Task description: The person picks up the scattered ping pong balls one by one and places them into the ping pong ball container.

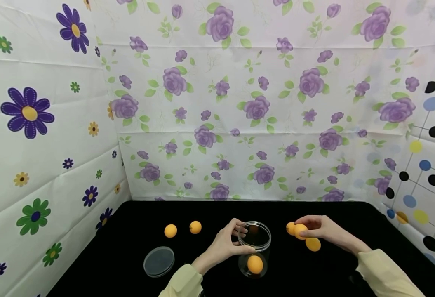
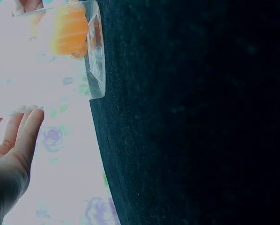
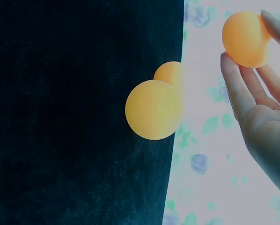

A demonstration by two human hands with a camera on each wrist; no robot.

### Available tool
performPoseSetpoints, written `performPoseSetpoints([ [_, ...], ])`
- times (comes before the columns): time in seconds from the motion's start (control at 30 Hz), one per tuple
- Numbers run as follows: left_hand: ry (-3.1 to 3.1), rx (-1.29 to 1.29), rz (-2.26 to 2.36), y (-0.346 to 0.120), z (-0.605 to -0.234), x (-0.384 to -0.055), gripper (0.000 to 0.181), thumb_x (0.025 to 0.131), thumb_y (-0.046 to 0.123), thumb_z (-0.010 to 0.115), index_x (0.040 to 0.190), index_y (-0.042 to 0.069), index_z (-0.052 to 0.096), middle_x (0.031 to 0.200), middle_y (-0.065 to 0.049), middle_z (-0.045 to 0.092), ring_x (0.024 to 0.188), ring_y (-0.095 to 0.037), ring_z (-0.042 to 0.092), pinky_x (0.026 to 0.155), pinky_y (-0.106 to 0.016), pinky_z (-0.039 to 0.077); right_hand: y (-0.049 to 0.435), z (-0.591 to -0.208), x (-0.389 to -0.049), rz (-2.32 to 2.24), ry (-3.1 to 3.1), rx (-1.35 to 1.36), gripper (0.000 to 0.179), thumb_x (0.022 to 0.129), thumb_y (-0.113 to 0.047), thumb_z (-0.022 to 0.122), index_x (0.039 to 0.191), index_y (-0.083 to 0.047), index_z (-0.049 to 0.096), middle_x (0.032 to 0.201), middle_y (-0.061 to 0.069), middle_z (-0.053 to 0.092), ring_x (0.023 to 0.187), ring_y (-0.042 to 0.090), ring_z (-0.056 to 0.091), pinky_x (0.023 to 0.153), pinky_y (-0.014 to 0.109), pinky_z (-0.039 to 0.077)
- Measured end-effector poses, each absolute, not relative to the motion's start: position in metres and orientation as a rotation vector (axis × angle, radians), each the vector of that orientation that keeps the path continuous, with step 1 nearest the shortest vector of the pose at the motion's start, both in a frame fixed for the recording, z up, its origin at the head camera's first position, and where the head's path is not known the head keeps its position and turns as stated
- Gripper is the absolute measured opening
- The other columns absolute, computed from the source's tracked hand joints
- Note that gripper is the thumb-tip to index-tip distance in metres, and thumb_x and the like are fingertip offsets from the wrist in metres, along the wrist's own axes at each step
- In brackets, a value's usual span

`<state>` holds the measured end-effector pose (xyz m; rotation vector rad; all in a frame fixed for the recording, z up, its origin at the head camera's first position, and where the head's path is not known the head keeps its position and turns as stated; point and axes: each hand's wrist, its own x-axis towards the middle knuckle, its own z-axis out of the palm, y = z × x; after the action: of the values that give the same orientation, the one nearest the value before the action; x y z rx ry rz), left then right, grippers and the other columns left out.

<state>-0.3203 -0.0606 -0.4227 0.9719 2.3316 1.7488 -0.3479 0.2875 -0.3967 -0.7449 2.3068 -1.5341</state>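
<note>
My left hand (image 1: pixel 222 243) holds a clear plastic jar (image 1: pixel 264 246) near its open mouth, thumb on the near side and fingers at the back left. An orange ping-pong ball (image 1: pixel 255 264) lies at the bottom inside; the left wrist view shows orange through the jar wall (image 2: pixel 97 70). Off to the right, the right hand (image 1: pixel 326 231) pinches another ping-pong ball (image 3: pixel 245 40) between thumb and fingertips, above the table. Close by that hand, two more balls rest on the cloth, one farther ball (image 1: pixel 289 227) and one nearer ball (image 1: pixel 313 244).
A round clear lid (image 1: pixel 159 262) lies flat left of the jar. Behind it sit two orange balls, a left one (image 1: pixel 170 231) and a right one (image 1: pixel 195 227). Black cloth (image 1: pixel 128 247) covers the table, and patterned curtains (image 1: pixel 239 123) enclose the back and sides.
</note>
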Motion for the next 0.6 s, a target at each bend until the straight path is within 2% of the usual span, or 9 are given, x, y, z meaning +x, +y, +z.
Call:
performPoseSetpoints([
  [0.2, 2.323, 0.967, 1.753, -0.0606, -0.4232, -0.321, 0.055, 0.076, 0.036, 0.073, 0.119, 0.016, 0.046, 0.113, -0.009, 0.05, 0.102, -0.029, 0.048, 0.077, -0.029, 0.047, 0.2837, -0.3959, -0.3484, -1.543, 2.301, -0.757, 0.043, 0.09, -0.015, 0.058, 0.124, 0.008, 0.047, 0.11, 0.018, 0.057, 0.095, 0.032, 0.056, 0.081, 0.047, 0.044],
  [0.4, 2.33, 0.972, 1.748, -0.061, -0.424, -0.3219, 0.055, 0.077, 0.035, 0.073, 0.12, 0.016, 0.046, 0.112, -0.007, 0.05, 0.101, -0.027, 0.048, 0.077, -0.03, 0.047, 0.28, -0.395, -0.349, -1.561, 2.278, -0.769, 0.043, 0.09, -0.013, 0.058, 0.124, 0.009, 0.047, 0.111, 0.021, 0.056, 0.093, 0.034, 0.057, 0.08, 0.052, 0.042],
  [0.6, 2.339, 0.957, 1.741, -0.0602, -0.4241, -0.3217, 0.055, 0.076, 0.036, 0.073, 0.12, 0.016, 0.045, 0.113, -0.008, 0.05, 0.102, -0.028, 0.048, 0.077, -0.03, 0.047, 0.2779, -0.3948, -0.3499, -1.532, 2.317, -0.764, 0.04, 0.089, -0.016, 0.059, 0.123, 0.005, 0.051, 0.109, 0.017, 0.058, 0.093, 0.034, 0.057, 0.081, 0.051, 0.041],
])
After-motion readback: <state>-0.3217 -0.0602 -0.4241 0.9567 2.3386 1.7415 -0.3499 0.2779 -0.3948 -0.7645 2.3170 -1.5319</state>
